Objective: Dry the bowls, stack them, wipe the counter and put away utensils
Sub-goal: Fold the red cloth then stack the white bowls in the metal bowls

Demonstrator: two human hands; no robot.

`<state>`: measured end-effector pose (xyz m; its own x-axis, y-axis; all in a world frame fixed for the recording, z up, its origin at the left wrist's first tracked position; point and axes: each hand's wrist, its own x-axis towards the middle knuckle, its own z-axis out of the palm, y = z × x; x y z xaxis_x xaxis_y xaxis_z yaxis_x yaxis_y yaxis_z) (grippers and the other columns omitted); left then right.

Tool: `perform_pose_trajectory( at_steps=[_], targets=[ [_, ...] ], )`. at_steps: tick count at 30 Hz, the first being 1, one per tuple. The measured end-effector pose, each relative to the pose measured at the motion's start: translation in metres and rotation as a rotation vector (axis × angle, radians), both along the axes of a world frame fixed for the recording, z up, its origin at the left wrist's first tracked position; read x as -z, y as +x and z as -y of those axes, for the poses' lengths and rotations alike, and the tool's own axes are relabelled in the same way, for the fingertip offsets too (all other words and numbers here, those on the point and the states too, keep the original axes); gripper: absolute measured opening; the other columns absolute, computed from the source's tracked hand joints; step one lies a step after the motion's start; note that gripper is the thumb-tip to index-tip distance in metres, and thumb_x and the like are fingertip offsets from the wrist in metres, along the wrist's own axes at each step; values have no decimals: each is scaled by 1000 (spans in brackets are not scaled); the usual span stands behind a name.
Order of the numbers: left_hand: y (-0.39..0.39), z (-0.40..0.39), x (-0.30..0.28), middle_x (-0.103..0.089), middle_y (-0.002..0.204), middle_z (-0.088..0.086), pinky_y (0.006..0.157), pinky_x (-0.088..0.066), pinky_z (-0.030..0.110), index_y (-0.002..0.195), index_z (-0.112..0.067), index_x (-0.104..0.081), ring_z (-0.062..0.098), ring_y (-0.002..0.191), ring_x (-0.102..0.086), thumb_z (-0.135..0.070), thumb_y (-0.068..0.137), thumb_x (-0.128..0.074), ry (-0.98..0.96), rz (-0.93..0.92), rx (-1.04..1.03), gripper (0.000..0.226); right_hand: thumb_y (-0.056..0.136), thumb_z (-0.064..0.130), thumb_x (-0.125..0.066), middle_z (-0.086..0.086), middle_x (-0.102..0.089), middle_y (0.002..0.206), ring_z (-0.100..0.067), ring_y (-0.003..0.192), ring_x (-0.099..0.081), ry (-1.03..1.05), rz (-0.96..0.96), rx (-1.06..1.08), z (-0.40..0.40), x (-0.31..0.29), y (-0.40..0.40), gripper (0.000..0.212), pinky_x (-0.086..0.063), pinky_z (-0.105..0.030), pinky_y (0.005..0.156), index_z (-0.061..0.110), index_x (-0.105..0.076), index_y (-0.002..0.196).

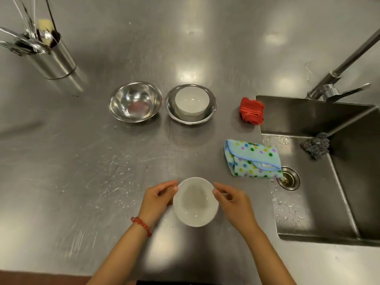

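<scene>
Stainless steel counter (205, 48), one, wide; water droplets scattered across its near-left portion. Sink (349, 202), one, set into the right end, with tap (337, 75) above and a scouring pad (316, 148) inside.

Utensil holder (55, 58), steel cylinder, far left, holding spoons and long tools.

Steel bowl (135, 101), empty, mid-counter. Second steel bowl (170, 109) just to its right, with a white bowl (192, 100) nested inside.

Spotted cloth (253, 159), pale blue, folded, lying at the sink's edge. Red cloth (251, 111), bunched, beyond it near the sink corner.

Small white bowl (195, 201), upright, at the near edge of the counter, between both hands. Left hand (156, 199): fingers curled, fingertips at the left rim. Right hand (232, 199): thumb and forefinger pinching the right rim. Whether the bowl rests on the counter or is lifted cannot be told.

Handling note: bowl appears light, rigid and breakable; likely wet, hence slippery. Best held by opposite rims, or cupped beneath while the spotted cloth works the interior.
</scene>
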<state>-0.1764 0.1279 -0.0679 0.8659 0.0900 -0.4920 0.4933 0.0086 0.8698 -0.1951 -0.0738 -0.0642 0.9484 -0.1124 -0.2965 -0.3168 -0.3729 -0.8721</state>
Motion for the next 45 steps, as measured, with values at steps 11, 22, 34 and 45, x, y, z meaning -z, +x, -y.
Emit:
perform_pose_trajectory(
  at_steps=[11, 22, 34, 45],
  targets=[
    [-22, 1, 0, -68, 86, 9, 53, -59, 29, 110, -18, -62, 26, 70, -64, 3, 87, -54, -108, -68, -27, 33, 84, 11, -63, 25, -64, 73, 7, 68, -64, 33, -24, 186, -13, 15, -24, 19, -53, -13, 56, 15, -72, 101],
    [65, 5, -41, -68, 83, 2, 45, -55, 24, 104, -16, -65, 12, 64, -67, 1, 86, -56, -101, 89, -109, 27, 83, 7, -59, 12, -65, 62, -6, 56, -62, 80, 138, 196, -16, -32, 72, 20, -57, -22, 54, 20, -74, 86],
    [226, 13, -57, -58, 60, 4, 48, -57, 31, 112, 0, -60, 11, 45, -58, -1, 87, -56, -102, 73, -126, 26, 82, 4, -56, -29, -65, 73, -26, 57, -64, 44, 174, 242, -17, -46, 233, 16, -59, -38, 60, -5, -68, 81],
    [303, 18, -26, -61, 72, 4, 45, -57, 25, 111, -1, -63, 19, 61, -59, -5, 85, -60, -26, 83, -139, 26, 84, 9, -55, -24, -70, 79, -33, 69, -68, -46, 115, 204, -12, -20, 311, 18, -56, -53, 74, -4, -67, 83]
  ],
)
